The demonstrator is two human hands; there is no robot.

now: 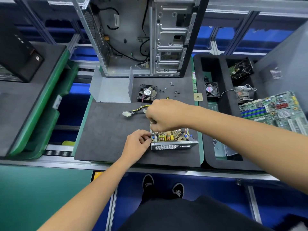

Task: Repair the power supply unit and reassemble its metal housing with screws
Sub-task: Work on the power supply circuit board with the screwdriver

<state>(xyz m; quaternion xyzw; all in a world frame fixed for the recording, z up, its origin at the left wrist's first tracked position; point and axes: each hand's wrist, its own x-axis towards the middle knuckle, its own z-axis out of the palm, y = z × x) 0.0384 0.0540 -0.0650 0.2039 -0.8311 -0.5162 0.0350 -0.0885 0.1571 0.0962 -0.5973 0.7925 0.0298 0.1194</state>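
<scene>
The open power supply unit, a shallow silver metal tray with a perforated near wall and a tan circuit board full of coils and capacitors, sits near the front of the dark grey foam tabletop. Both hands work at its left corner. The right hand reaches in from the right and hangs over the far left part of the board, its fingers curled down and pinched on something small; what it grasps I cannot tell. The left hand comes from the near side, its fingertips closed against the left edge of the tray, seemingly steadying it or holding a small part there.

A bundle of yellow and black wires with white plastic connectors trails left from under the right hand. The folded grey sheet-metal cover stands apart at the far left, a black square fan lies beside it, and small loose screws are scattered to the right of the fan.

This looks like the repair stage, with the housing still open. Next, I judge, the board must be seated and the wires tucked clear, before the cover is fetched and the screws picked up.
</scene>
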